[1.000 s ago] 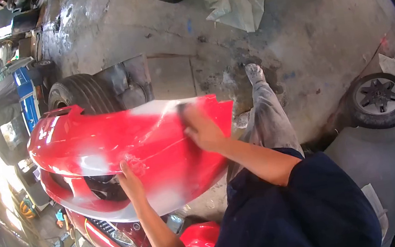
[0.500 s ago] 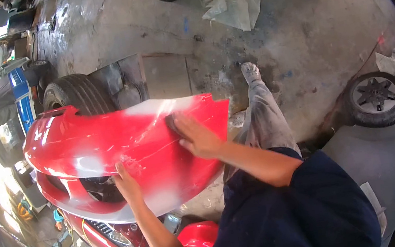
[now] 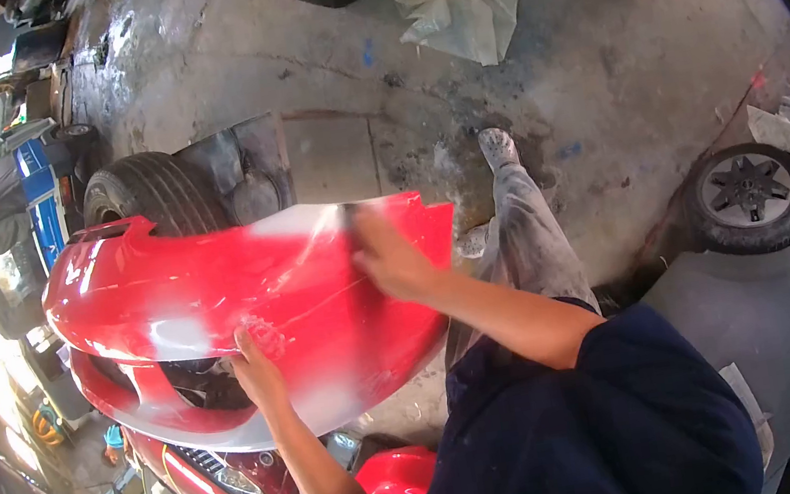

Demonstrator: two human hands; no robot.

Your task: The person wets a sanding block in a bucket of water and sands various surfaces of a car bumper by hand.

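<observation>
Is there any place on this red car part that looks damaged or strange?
Yes. The red bumper has a rough, whitish scuffed patch beside the thumb of the left hand, unlike the smoother red around it. A pale patch also breaks the colour toward the picture's left, so the finish looks uneven.

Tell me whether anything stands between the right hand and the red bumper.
Only the dark block held in the right hand, blurred, beside the pale patch on the red bumper; nothing else visible stands between them.
</observation>
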